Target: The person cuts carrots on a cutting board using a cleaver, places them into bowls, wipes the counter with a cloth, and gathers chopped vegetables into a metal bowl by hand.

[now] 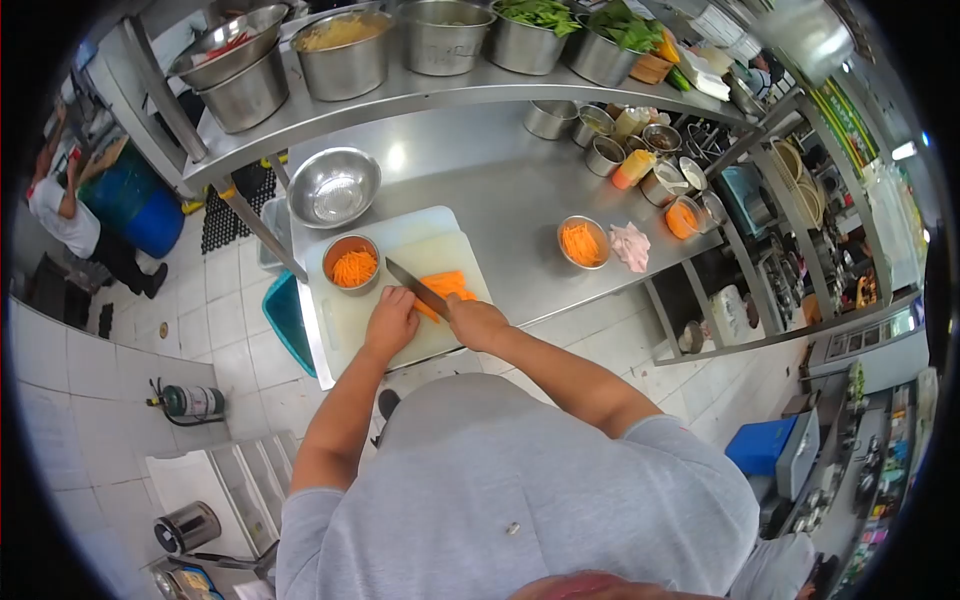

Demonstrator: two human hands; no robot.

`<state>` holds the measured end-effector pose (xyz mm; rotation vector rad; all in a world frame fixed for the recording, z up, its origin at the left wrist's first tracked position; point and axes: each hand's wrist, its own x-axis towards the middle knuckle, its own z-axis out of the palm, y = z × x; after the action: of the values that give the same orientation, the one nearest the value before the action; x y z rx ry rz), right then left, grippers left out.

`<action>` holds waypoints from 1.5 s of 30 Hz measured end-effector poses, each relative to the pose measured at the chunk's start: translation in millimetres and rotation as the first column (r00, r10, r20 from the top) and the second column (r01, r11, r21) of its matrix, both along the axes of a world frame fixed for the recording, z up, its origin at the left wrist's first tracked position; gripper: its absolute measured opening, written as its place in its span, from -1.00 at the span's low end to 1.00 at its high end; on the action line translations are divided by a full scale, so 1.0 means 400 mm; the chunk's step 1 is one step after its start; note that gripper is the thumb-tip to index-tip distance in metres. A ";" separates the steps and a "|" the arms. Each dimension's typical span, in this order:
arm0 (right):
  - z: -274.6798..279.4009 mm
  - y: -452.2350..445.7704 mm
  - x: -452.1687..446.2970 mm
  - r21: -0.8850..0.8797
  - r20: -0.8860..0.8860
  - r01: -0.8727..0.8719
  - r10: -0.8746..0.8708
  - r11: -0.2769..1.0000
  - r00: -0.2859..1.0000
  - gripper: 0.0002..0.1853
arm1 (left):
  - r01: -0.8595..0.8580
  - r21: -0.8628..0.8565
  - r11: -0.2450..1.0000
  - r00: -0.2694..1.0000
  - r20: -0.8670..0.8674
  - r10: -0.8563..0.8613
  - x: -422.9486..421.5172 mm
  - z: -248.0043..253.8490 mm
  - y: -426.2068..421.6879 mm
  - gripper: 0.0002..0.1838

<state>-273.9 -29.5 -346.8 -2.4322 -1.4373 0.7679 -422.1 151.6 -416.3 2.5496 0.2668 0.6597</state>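
My right hand (476,323) is closed around the handle of a kitchen knife (414,284), whose blade points up and left across the cutting board (340,325). Cut carrot (447,284) lies along the far side of the blade. My left hand (391,321) is curled down on the board, with its fingertips close to the blade and against a carrot piece (427,312), partly hidden. Just beyond my left hand stands a steel bowl (333,262) holding carrot strips (355,268).
A large steel bowl (334,188) sits behind the board. To the right are another bowl of carrot strips (580,243) and a pale pink cloth-like item (630,246). Steel pots (343,65) line the shelf above. A teal bin (288,325) stands at the left; a person (75,215) is farther off.
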 end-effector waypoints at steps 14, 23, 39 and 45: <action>0.020 -0.040 0.020 0.060 -0.077 -0.028 0.033 0.998 0.996 -0.72 | -0.258 -0.118 0.959 0.921 -0.330 0.207 -0.091 0.044 0.007 -0.74; 0.002 -0.022 0.004 0.003 -0.008 -0.017 0.017 1.000 1.000 -0.75 | -0.391 -0.303 0.869 0.921 -0.132 0.368 0.015 -0.030 -0.090 -0.62; 0.027 -0.022 -0.044 -0.068 0.072 -0.010 0.015 0.998 0.997 -0.68 | -0.095 -0.127 0.987 0.995 -0.027 0.092 0.001 -0.032 -0.013 -0.70; 0.016 -0.019 -0.061 -0.065 0.110 -0.029 0.036 0.997 0.993 -0.71 | -0.064 -0.126 0.990 0.994 0.081 0.074 -0.013 -0.059 -0.016 -0.75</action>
<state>-298.4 -37.2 -340.3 -2.5424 -1.5180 0.7053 -427.3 145.4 -440.0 2.3972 0.3566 0.7524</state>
